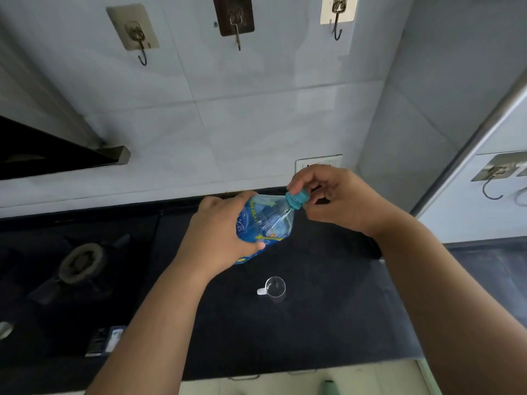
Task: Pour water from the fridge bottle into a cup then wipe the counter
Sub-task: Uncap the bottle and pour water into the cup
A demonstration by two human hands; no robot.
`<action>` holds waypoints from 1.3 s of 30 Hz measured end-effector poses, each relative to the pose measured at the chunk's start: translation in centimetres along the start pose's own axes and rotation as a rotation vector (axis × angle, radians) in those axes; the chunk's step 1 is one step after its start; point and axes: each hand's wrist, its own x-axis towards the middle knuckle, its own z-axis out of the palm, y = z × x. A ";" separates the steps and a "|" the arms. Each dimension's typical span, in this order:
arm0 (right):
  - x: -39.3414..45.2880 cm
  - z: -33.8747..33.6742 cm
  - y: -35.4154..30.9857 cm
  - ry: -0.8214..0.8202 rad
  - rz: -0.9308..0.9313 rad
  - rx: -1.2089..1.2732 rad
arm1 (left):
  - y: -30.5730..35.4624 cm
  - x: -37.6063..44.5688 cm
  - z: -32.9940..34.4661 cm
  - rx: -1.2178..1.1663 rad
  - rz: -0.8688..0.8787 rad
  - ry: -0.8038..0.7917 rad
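Observation:
A clear plastic water bottle [266, 222] with a blue label is held tilted above the dark counter [328, 323]. My left hand [219, 232] is wrapped around its body. My right hand [336, 198] pinches the teal cap [296, 198] at the bottle's neck with its fingertips. A small clear glass cup [275, 286] with a handle stands upright on the counter, below and slightly toward me from the bottle. The cup looks empty.
A gas stove burner [81, 262] sits on the left of the counter. A dark range hood [57, 155] juts out at the upper left. Wall hooks [139, 41] hang on the tiled wall, with a socket [319, 162] behind my right hand. A cabinet side [484, 166] rises at the right.

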 end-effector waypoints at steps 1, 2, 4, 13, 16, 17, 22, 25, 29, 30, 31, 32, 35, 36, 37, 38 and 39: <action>0.0 -0.1 0.4 -0.010 -0.008 -0.003 | -0.2 0.1 0.2 0.013 -0.004 -0.005; -0.1 -0.1 0.8 -0.009 -0.005 0.014 | -0.4 0.2 0.4 0.025 -0.008 -0.006; -0.2 -0.3 1.9 0.033 0.029 0.110 | -0.8 0.2 0.7 0.031 -0.018 0.005; -1.4 3.4 11.2 0.216 0.311 0.147 | -2.0 0.3 3.6 -0.195 -0.122 0.030; -2.3 5.5 16.2 0.247 0.484 -0.011 | -2.3 0.7 5.0 -0.260 -0.160 0.023; -2.7 6.1 17.9 0.266 0.540 -0.028 | -2.4 0.9 5.6 -0.294 -0.177 0.025; -5.2 8.2 25.4 0.276 0.759 -0.120 | -1.8 1.2 8.8 -0.433 -0.244 0.028; -6.7 9.3 28.1 0.287 0.785 -0.155 | -1.1 1.2 10.3 -0.446 -0.248 0.017; -8.3 10.0 29.8 0.236 0.878 -0.278 | -0.3 1.1 11.5 -0.449 -0.250 -0.005; -8.6 10.0 29.9 0.223 0.904 -0.289 | -0.2 1.2 11.6 -0.447 -0.253 -0.013; -8.7 10.0 29.9 0.207 0.917 -0.301 | 0.0 1.2 11.7 -0.444 -0.256 -0.022; -8.7 9.8 29.7 0.190 0.920 -0.310 | 0.2 1.3 11.8 -0.443 -0.258 -0.034; -7.8 9.1 27.5 0.204 0.820 -0.242 | 0.7 1.3 11.8 -0.436 -0.252 -0.066; -7.3 8.7 26.1 0.232 0.759 -0.141 | 0.9 1.4 11.7 -0.434 -0.249 -0.073; -6.8 8.2 24.4 0.238 0.678 -0.043 | 1.1 1.5 11.6 -0.436 -0.246 -0.077; -6.4 7.6 22.6 0.219 0.576 0.019 | 1.3 1.5 11.4 -0.437 -0.241 -0.080; -6.1 7.1 20.9 0.182 0.476 0.037 | 1.6 1.6 11.2 -0.440 -0.231 -0.084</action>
